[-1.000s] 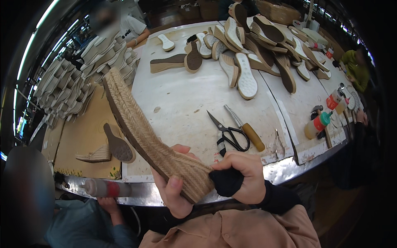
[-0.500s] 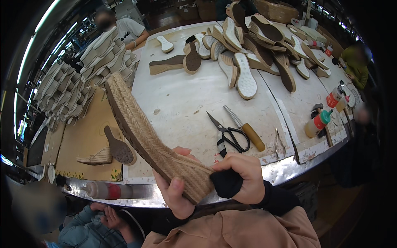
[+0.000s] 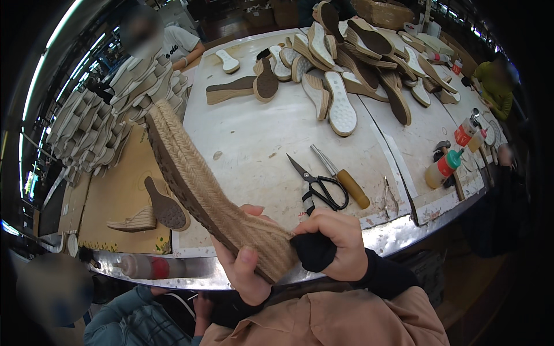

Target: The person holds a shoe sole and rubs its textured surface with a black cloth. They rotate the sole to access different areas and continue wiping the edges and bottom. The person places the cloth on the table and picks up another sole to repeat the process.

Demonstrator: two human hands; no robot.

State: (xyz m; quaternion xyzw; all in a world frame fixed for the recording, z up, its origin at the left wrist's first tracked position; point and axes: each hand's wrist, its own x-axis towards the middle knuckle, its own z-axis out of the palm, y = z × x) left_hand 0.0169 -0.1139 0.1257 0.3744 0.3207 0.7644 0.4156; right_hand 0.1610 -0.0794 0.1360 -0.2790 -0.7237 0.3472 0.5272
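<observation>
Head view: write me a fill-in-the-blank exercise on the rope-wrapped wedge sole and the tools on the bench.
1. The left hand grips the rope-wrapped wedge sole at its ____ end.
2. The right hand presses a ____ cloth against the sole.
3. The scissors on the white bench have ____ handles.
4. Right of the scissors lies a knife with a ____ handle.

Missing words: heel; black; black; yellow

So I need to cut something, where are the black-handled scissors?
In the head view the scissors lie open on the white table, just beyond the right hand, with the wooden-handled tool at their right.
</observation>
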